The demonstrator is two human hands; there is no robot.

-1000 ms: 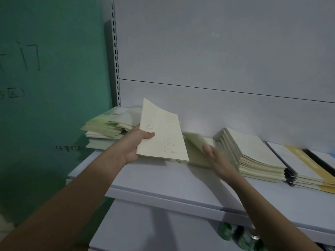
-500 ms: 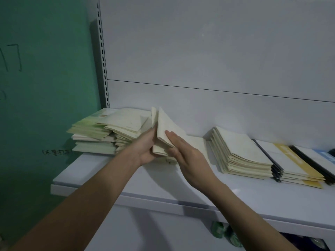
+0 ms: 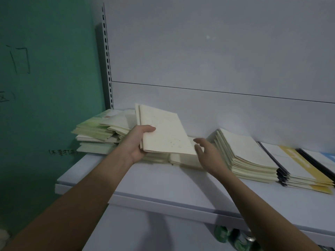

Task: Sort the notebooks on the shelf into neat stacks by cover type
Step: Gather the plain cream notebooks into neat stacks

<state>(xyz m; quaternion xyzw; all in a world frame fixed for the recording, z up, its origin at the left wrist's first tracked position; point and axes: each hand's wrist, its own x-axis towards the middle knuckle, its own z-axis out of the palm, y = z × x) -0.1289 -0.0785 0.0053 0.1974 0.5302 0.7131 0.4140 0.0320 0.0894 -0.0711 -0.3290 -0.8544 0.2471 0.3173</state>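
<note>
We see the left hand [image 3: 138,144] gripping a small bundle of cream notebooks [image 3: 164,131] by its near left corner, thumb curled over the top cover and the other fingers hidden underneath, so we cannot tell how many it holds; at least two edges show at the upper left corner. The bundle is tilted up off the white shelf [image 3: 163,185], above a low cream pile [image 3: 181,159] whose top is mostly covered by it. The right hand [image 3: 208,154] hovers just beside the bundle's lower right corner with fingers loosely spread and holding nothing; whether a fingertip touches the cover we cannot tell. At the left end lies an untidy heap of green-covered notebooks [image 3: 96,129], its right part hidden behind the left hand and blurred at the near edge. Right of the right hand sits a fanned cream stack [image 3: 243,156], then a stack with yellow-banded covers [image 3: 297,167] and dark spines, then another pile [image 3: 324,160] cut off by the frame edge, too little showing to name its cover. Handwriting on the green wall [image 3: 45,69] is too faint for us to read. Below the shelf, some green packaged items [image 3: 233,236] are half hidden in shadow.
</note>
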